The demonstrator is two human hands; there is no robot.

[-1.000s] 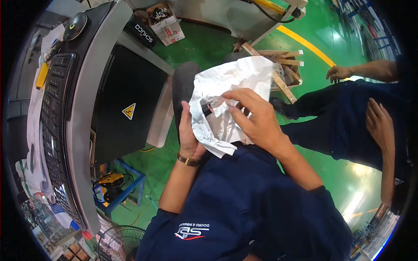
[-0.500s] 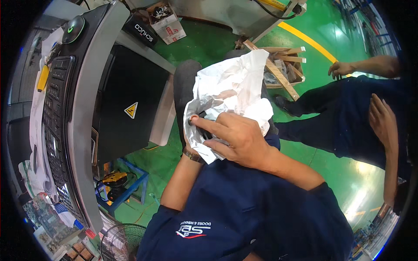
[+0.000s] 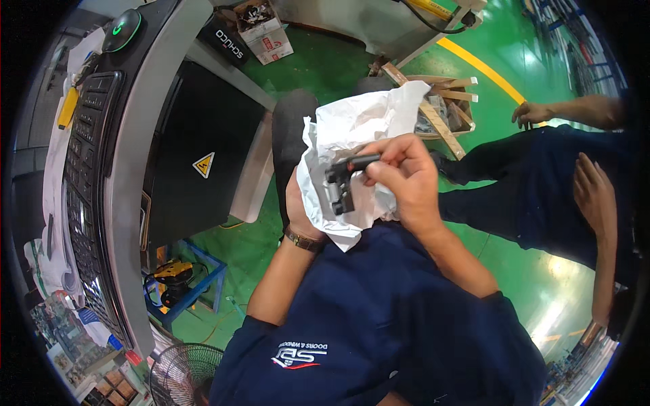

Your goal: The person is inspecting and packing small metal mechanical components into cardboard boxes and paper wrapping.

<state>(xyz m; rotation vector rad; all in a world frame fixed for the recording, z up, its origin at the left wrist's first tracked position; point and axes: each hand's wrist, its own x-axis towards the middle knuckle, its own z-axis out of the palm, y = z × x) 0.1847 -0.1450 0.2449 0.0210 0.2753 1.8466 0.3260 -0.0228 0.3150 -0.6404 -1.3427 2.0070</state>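
Observation:
In my right hand (image 3: 414, 183), a black angled hardware fitting (image 3: 342, 184) is pinched by one arm between thumb and fingers. The fitting has a short bar toward my hand and a blockier part with a shiny metal section hanging down. It is held over a crumpled sheet of white paper (image 3: 359, 111) that lies across my lap. My left hand (image 3: 296, 206), with a wristwatch (image 3: 301, 239) on the wrist, cups the paper's left side from beneath; its fingers are hidden by the paper.
Left stands a desk with a black keyboard (image 3: 91, 155) and mouse (image 3: 122, 30), above a dark cabinet (image 3: 196, 135). Ahead are a cardboard box (image 3: 269, 42) and a wooden crate (image 3: 443, 111). A co-worker (image 3: 542, 189) stands at right. A fan (image 3: 183, 375) is at lower left.
My right hand has lifted the black fitting out of the paper fold, where it was mostly covered. The left hand still supports the paper, which has opened a little.

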